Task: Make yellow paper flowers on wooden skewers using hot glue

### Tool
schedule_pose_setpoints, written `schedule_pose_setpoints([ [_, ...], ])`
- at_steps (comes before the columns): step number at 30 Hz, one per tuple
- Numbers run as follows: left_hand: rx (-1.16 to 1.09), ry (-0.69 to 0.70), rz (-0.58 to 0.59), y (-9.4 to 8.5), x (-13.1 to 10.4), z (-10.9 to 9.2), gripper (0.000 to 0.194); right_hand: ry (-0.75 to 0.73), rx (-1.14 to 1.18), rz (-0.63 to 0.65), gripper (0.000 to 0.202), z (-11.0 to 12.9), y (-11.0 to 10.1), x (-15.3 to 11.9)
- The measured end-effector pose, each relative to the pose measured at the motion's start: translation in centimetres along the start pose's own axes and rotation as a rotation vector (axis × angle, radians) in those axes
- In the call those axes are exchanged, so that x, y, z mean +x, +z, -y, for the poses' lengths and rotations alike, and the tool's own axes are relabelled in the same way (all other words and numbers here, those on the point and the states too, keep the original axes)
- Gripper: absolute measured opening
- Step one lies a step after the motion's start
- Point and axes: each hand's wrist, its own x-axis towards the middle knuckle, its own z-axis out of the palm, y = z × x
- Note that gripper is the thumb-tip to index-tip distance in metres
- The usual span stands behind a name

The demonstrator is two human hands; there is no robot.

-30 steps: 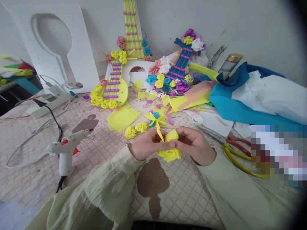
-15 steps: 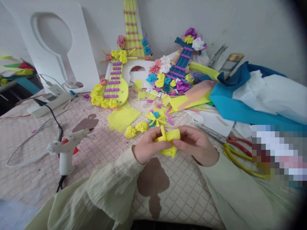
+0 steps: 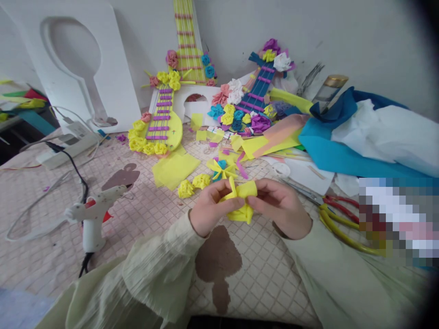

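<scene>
Between both hands is a yellow paper flower (image 3: 242,214), partly folded, with a curled strip at its top. My left hand (image 3: 213,204) grips its left side, thumb pressed along the front. From the right, my right hand (image 3: 283,205) pinches the curled strip with thumb and fingers. My fingers hide much of the flower's far side. Just beyond my left hand lie two finished yellow paper flowers (image 3: 201,181) and a yellow star-shaped piece (image 3: 224,171) over a blue flower.
A white glue gun (image 3: 94,219) stands at left, its cord trailing to a power strip (image 3: 66,148). Scissors (image 3: 318,198) lie at right beside yellow-handled pliers (image 3: 343,230). Behind are a yellow paper-flowered guitar (image 3: 173,130), a blue one (image 3: 262,87) and blue sheets (image 3: 325,148).
My right thumb has shifted slightly up and left against the yellow strip. Both hands keep their hold, and the whole view has moved very slightly.
</scene>
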Motion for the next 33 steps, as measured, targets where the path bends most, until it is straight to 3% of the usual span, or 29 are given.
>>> schedule_pose_setpoints([
  [5,0.014,0.025,-0.019,0.11,0.05,0.18,0.020,-0.042,-0.073,-0.011,0.013,0.03,0.18,-0.13],
  [12,0.344,0.232,0.029,0.35,-0.47,0.08,0.013,-0.058,-0.122,0.038,0.014,0.14,0.17,-0.07],
  [19,0.244,0.222,0.054,0.14,-0.28,0.38,0.012,-0.031,-0.098,0.051,0.013,0.37,0.26,0.07],
  [28,0.365,0.288,-0.020,0.25,-0.55,0.25,0.011,0.050,-0.046,0.032,0.013,0.39,0.38,-0.05],
  [33,0.549,0.364,-0.004,0.28,-0.71,0.02,0.011,-0.010,-0.083,0.091,0.012,0.50,0.29,0.02],
])
